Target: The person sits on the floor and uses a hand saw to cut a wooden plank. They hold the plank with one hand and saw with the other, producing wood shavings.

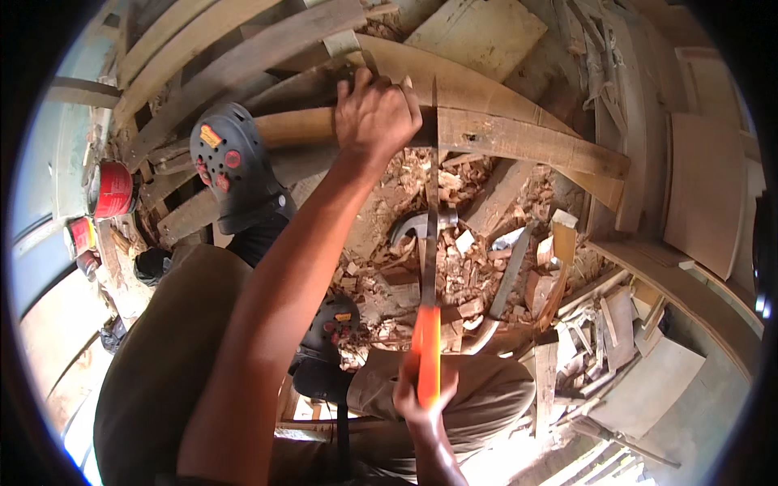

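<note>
My right hand (pixel 425 387) is closed round the orange handle of a handsaw (pixel 430 267). The saw's narrow blade runs straight away from me and lies across a wooden plank (pixel 527 141). Just left of the blade, my left hand (pixel 377 113) is closed over the same plank, its fingers curled round the far edge. My left foot, in a dark clog (pixel 235 166), rests on the plank's left part. Below the plank, a claw hammer head (pixel 423 224) lies among the wood chips, partly hidden behind the blade.
Wood chips and offcuts (pixel 397 283) cover the ground. A flat metal-looking bar (pixel 512 271) lies right of the saw. Long boards (pixel 243 65) are stacked at the far left. Red tins (pixel 113 190) stand at the left edge. Sheets of board (pixel 703 190) lean at the right.
</note>
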`<state>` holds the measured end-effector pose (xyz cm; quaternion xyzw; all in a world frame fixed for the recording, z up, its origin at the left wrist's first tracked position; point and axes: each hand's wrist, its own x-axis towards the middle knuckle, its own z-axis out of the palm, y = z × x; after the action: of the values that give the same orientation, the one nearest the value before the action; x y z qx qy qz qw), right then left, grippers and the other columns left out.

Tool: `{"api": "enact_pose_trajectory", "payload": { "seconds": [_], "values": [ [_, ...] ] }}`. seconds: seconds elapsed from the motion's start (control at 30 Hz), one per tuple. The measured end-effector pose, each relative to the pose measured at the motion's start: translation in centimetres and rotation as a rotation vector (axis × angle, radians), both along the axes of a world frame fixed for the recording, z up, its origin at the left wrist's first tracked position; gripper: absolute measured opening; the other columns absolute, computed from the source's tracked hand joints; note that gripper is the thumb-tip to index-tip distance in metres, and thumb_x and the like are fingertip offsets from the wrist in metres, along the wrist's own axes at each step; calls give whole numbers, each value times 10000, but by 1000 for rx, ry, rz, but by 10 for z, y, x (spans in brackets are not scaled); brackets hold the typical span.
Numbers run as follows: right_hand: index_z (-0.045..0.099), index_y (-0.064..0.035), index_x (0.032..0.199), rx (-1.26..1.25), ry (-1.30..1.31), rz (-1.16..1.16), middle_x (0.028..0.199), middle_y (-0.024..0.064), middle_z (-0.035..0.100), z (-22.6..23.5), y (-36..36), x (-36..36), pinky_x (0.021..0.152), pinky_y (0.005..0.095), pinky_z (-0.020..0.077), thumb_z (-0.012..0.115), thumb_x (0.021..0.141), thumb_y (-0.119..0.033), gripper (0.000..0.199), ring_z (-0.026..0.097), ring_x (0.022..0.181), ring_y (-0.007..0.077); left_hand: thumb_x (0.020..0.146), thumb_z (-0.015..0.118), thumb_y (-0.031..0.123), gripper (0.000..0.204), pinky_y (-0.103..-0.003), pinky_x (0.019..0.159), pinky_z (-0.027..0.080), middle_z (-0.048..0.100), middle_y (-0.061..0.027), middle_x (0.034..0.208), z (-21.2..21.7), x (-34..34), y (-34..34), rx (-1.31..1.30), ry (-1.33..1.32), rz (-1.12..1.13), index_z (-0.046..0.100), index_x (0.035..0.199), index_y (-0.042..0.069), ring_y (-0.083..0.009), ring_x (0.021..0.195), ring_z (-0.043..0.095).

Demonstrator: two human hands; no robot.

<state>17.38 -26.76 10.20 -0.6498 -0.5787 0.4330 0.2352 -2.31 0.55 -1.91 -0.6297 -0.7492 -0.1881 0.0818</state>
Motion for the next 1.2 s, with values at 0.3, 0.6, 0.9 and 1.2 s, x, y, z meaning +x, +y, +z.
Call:
{"api": "enact_pose_trajectory", "payload": {
  "seconds": [0.3, 0.6, 0.9, 1.2],
  "values": [
    [612, -1, 754, 163, 172, -123, 633, 103, 615, -59, 142, -37, 523, 332, 454, 635, 842, -67, 112, 554, 533, 136, 964, 484, 256, 342, -491, 861, 448, 724, -141, 921, 2, 18, 0, -155, -28, -86, 754, 878, 65, -304, 977, 627],
    [601, -7, 737, 37, 220, -211, 584, 64, 562, -55, 133, -36, 506, 289, 453, 654, 837, -65, 128, 507, 500, 141, 889, 535, 235, 293, -437, 829, 425, 723, -107, 902, 2, 11, 11, -53, -72, -58, 758, 812, 60, -265, 970, 588],
    [618, 99, 1236, 9, 87, -92, 1064, 191, 729, 16, -30, 22, 694, 289, 510, 555, 898, -114, 405, 644, 757, 134, 937, 511, 217, 329, -472, 812, 438, 726, -141, 858, 4, 3, 4, -34, -94, -22, 739, 789, 31, -311, 932, 617],
    [633, 9, 790, 19, 151, -117, 592, 76, 582, -67, 98, -30, 509, 333, 455, 624, 778, -82, 93, 552, 526, 137, 827, 603, 160, 220, -535, 803, 480, 716, -83, 796, -8, -9, 5, 24, -4, -85, 709, 672, 45, -280, 1002, 629]
  ]
}}
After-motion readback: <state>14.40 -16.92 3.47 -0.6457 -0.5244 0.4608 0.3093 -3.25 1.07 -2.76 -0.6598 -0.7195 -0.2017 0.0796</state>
